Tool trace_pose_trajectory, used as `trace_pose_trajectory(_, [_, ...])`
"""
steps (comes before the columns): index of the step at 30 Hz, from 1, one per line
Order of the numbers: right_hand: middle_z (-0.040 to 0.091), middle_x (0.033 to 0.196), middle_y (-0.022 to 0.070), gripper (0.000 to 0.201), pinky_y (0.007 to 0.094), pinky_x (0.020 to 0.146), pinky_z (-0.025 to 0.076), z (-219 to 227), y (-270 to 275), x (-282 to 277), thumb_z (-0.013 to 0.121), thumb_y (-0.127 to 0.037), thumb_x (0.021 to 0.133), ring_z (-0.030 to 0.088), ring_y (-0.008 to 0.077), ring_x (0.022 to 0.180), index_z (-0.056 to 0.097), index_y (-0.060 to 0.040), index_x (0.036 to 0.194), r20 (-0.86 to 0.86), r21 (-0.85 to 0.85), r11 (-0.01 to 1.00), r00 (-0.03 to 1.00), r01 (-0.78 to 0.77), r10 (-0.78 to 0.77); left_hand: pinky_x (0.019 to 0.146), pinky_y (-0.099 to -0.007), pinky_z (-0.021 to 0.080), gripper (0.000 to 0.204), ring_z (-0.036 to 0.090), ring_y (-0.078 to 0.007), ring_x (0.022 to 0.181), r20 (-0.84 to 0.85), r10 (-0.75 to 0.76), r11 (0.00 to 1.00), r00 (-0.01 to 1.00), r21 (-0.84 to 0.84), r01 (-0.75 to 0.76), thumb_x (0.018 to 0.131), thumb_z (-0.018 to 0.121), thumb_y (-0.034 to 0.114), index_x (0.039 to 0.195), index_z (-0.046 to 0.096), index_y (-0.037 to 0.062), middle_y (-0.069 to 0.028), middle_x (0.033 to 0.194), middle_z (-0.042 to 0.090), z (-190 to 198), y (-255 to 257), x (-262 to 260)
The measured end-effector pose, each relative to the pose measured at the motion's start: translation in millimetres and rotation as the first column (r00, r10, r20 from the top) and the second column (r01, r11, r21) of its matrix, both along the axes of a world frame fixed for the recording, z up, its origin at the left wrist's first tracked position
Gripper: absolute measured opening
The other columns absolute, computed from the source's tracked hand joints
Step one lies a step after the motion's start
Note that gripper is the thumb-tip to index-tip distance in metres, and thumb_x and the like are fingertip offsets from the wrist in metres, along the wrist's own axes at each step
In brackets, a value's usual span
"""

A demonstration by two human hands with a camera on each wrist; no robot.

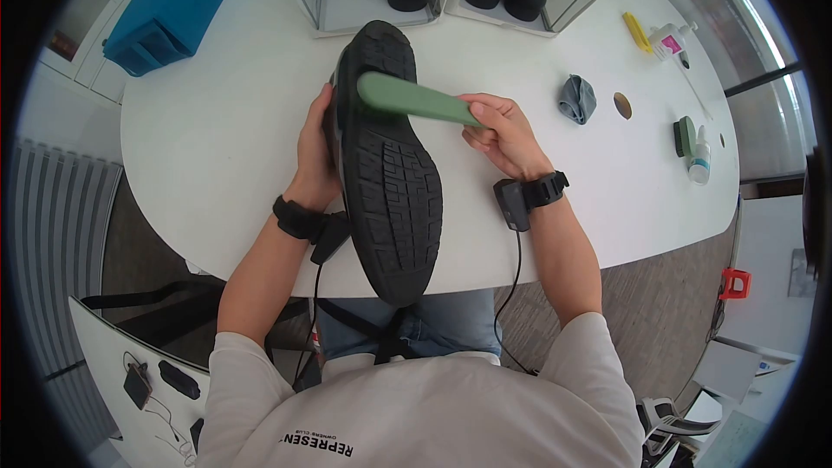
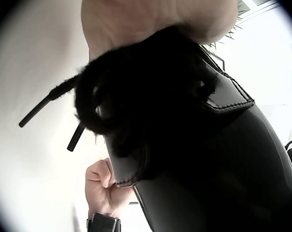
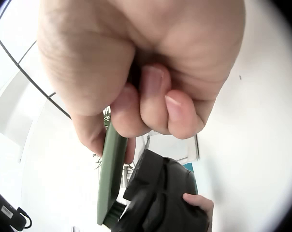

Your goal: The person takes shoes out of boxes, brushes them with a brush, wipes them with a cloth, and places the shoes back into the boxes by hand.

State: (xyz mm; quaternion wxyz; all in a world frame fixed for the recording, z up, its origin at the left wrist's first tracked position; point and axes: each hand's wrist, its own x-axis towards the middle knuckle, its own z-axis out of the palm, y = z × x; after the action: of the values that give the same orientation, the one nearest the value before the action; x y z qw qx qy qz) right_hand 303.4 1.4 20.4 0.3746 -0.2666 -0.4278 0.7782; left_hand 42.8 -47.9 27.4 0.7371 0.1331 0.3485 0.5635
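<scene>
A black lace-up shoe (image 1: 394,182) is held over the table with its treaded sole facing up. My left hand (image 1: 316,156) grips it from the left side; most of the fingers are hidden behind it. In the left wrist view, the glossy upper (image 2: 223,159) and the black laces (image 2: 100,108) hang close below the palm. My right hand (image 1: 510,140) pinches the end of a green brush (image 1: 416,99), its handle lying across the sole near the heel. In the right wrist view, dark bristles (image 3: 116,212) meet the edge of the shoe.
Two clear-sided boxes (image 1: 325,32) with black shoes stand at the back. A teal case (image 1: 178,9) lies back left. On the right are a grey cloth (image 1: 576,100), a yellow tool (image 1: 637,32), a white bottle (image 1: 667,42), another green brush (image 1: 685,136) and a small bottle (image 1: 700,160).
</scene>
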Motion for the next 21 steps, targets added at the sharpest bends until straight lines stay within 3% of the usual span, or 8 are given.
trace_pose_trajectory(3, [0.039, 0.057, -0.0063, 0.029, 0.023, 0.049, 0.025, -4, -1, 0, 0.062, -0.016, 0.091, 0.027, 0.0053, 0.05, 0.063, 0.0052, 0.111, -0.029, -0.077, 0.996, 0.999, -0.04, 0.037, 0.087, -0.0355, 0.049, 0.046, 0.06, -0.0206, 0.099, 0.095, -0.041, 0.999, 0.995, 0.022, 0.039, 0.096, 0.044, 0.045, 0.118, 0.056, 0.0065, -0.0083, 0.109, 0.062, -4, 0, -5])
trace_pose_trajectory(5, [0.039, 0.057, -0.0064, 0.029, 0.0227, 0.049, 0.025, -1, 0, 0, 0.061, -0.017, 0.092, 0.027, 0.0054, 0.05, 0.063, 0.0052, 0.11, 0.032, 0.0, 1.0, 0.999, 0.028, -0.028, 0.088, -0.0357, 0.049, 0.046, 0.06, -0.0212, 0.1, 0.104, -0.013, 1.0, 0.995, 0.0, 0.013, 0.096, 0.043, 0.044, 0.118, 0.056, 0.0063, -0.0084, 0.109, 0.062, -5, 2, -6])
trace_pose_trajectory(12, [0.04, 0.058, -0.0066, 0.03, 0.0225, 0.049, 0.025, 0, 1, 0, 0.06, -0.019, 0.093, 0.027, 0.0053, 0.05, 0.063, 0.0055, 0.11, 0.023, -0.011, 0.999, 0.998, -0.052, 0.052, 0.088, -0.0364, 0.048, 0.046, 0.06, -0.0221, 0.1, 0.126, 0.044, 0.999, 0.991, 0.007, -0.045, 0.095, 0.043, 0.045, 0.118, 0.056, 0.0065, -0.0088, 0.11, 0.062, -1, 3, -8])
trace_pose_trajectory(15, [0.039, 0.056, -0.0069, 0.031, 0.0226, 0.049, 0.026, -2, 2, -4, 0.059, -0.02, 0.093, 0.027, 0.0052, 0.05, 0.063, 0.0057, 0.11, 0.038, -0.067, 0.994, 0.996, 0.086, -0.083, 0.091, -0.037, 0.047, 0.049, 0.058, -0.0225, 0.104, 0.012, 0.072, 0.997, 0.997, -0.019, -0.072, 0.094, 0.045, 0.047, 0.121, 0.055, 0.007, -0.009, 0.113, 0.061, 3, 1, -4])
trace_pose_trajectory(17, [0.037, 0.055, -0.0072, 0.032, 0.0225, 0.049, 0.026, -1, 1, 4, 0.059, -0.021, 0.094, 0.027, 0.0052, 0.05, 0.062, 0.0053, 0.111, -0.006, -0.017, 0.993, 0.993, -0.118, 0.118, 0.093, -0.0371, 0.045, 0.05, 0.056, -0.0226, 0.108, -0.009, 0.073, 0.997, 0.997, 0.005, -0.073, 0.093, 0.047, 0.048, 0.122, 0.054, 0.0074, -0.0088, 0.117, 0.059, -3, 3, -5])
trace_pose_trajectory(18, [0.037, 0.055, -0.0072, 0.032, 0.0225, 0.049, 0.026, -4, 1, 2, 0.059, -0.021, 0.094, 0.027, 0.0052, 0.05, 0.062, 0.0053, 0.111, -0.006, -0.02, 0.993, 0.993, -0.121, 0.12, 0.093, -0.0371, 0.045, 0.05, 0.056, -0.0226, 0.108, -0.009, 0.075, 0.997, 0.997, 0.001, -0.075, 0.093, 0.047, 0.048, 0.122, 0.054, 0.0074, -0.0088, 0.117, 0.059, -5, 2, -5])
trace_pose_trajectory(20, [0.038, 0.055, -0.007, 0.031, 0.0225, 0.049, 0.025, -1, 0, -6, 0.059, -0.021, 0.094, 0.027, 0.0051, 0.05, 0.063, 0.0048, 0.11, 0.004, -0.028, 0.998, 0.999, 0.047, -0.047, 0.095, -0.0373, 0.044, 0.051, 0.054, -0.0224, 0.111, -0.114, 0.098, 0.995, 0.989, 0.001, -0.098, 0.093, 0.048, 0.048, 0.124, 0.052, 0.0076, -0.0086, 0.12, 0.057, 1, 1, 0])
trace_pose_trajectory(21, [0.038, 0.055, -0.007, 0.031, 0.0225, 0.049, 0.025, -2, 0, -5, 0.059, -0.021, 0.094, 0.027, 0.0051, 0.05, 0.063, 0.0048, 0.11, 0.004, -0.027, 0.999, 0.999, 0.047, -0.047, 0.095, -0.0373, 0.044, 0.051, 0.054, -0.0224, 0.111, -0.114, 0.098, 0.995, 0.989, 0.002, -0.099, 0.093, 0.048, 0.048, 0.124, 0.052, 0.0076, -0.0086, 0.12, 0.057, 5, -1, 3])
